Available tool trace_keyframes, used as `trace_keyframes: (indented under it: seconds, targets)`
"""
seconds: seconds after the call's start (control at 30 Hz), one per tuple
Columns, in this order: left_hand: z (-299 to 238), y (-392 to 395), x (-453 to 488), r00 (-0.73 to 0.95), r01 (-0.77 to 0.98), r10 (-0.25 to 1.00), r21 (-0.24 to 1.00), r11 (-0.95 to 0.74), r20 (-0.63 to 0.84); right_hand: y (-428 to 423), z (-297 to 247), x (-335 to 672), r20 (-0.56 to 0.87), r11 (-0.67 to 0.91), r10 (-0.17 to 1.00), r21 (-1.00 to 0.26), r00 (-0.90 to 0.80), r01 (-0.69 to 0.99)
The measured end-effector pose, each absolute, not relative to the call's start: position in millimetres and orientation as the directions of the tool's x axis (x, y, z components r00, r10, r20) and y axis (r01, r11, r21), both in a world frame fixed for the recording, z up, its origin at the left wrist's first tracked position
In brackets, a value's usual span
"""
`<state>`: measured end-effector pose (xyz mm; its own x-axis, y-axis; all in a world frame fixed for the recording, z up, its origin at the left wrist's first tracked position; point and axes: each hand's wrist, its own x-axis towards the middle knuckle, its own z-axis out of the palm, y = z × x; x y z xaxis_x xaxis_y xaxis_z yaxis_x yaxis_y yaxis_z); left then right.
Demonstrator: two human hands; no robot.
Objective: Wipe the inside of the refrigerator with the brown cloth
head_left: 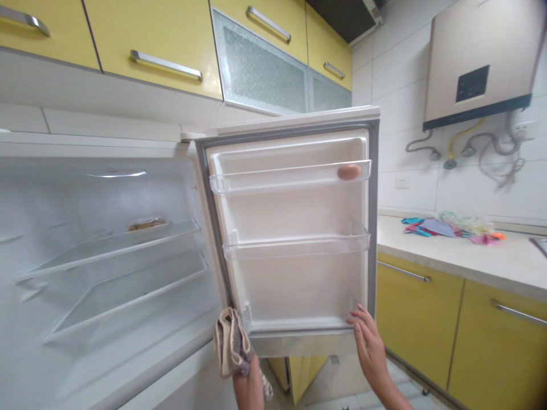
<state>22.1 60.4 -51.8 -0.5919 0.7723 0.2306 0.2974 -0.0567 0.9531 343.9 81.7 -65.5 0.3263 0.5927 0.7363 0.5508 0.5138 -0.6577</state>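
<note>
A folded beige and purple-grey cloth is bunched in my left hand, whose fingers are mostly hidden beneath it. The cloth is at the lower hinge-side corner of the open fridge door. At the door's lower right corner is my right hand, open, its fingers stretched out toward the inner edge; firm contact cannot be made out. Two clear door shelves cross the panel. An egg sits at the right end of the upper door shelf; the lower door shelf holds nothing visible.
Left of the door, the fridge interior has glass shelves and a wrapped food tray. Colourful cloths or bags lie on the right counter. Yellow cabinets hang above, with a water heater at upper right.
</note>
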Motion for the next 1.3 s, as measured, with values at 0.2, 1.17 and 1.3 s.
trace_keyframes:
  seconds: [0.2,1.17,1.3]
  targets:
    - [-7,44,42,-0.093,0.884,0.790,0.416,-0.215,0.606,77,-61,342,0.700,0.514,0.635,-0.698,0.325,0.499]
    - [53,57,29,0.193,0.973,0.930,0.062,-0.223,0.311,86,-64,358,0.775,0.487,0.596,-0.557,0.210,0.673]
    - [78,65,11,0.284,0.956,0.950,0.040,-0.292,0.132,80,-56,357,0.734,0.480,0.635,-0.618,0.239,0.622]
